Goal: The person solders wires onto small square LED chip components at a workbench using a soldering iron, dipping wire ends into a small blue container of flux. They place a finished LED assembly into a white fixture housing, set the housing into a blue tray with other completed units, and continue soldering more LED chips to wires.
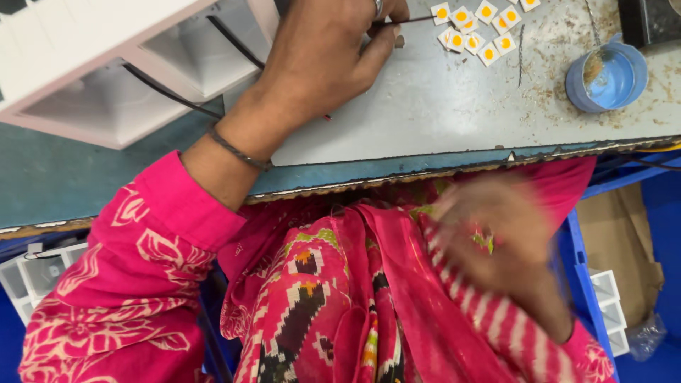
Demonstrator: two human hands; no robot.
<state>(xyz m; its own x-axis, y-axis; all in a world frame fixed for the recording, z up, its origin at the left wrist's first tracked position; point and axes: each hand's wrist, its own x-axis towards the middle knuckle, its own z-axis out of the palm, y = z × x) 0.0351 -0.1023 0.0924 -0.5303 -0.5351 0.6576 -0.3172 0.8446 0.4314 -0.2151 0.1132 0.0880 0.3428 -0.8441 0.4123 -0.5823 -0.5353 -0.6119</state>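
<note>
Head view: a thin dark wire [404, 21] is pinched at the tabletop [440, 106] while the other hand is blurred over the lap.

The wire is held tight by the left hand [326, 57], fingers [379, 42] closed narrow on it, probably so its free end is kept steady near the little white-and-yellow square chips [479, 28] at about 2 o'clock. It sticks out just past the fingertips, toward 3 o'clock. The right hand [496, 227] is too smeared for its grip to be told. A blue cup [606, 74] is parked well apart.
</note>
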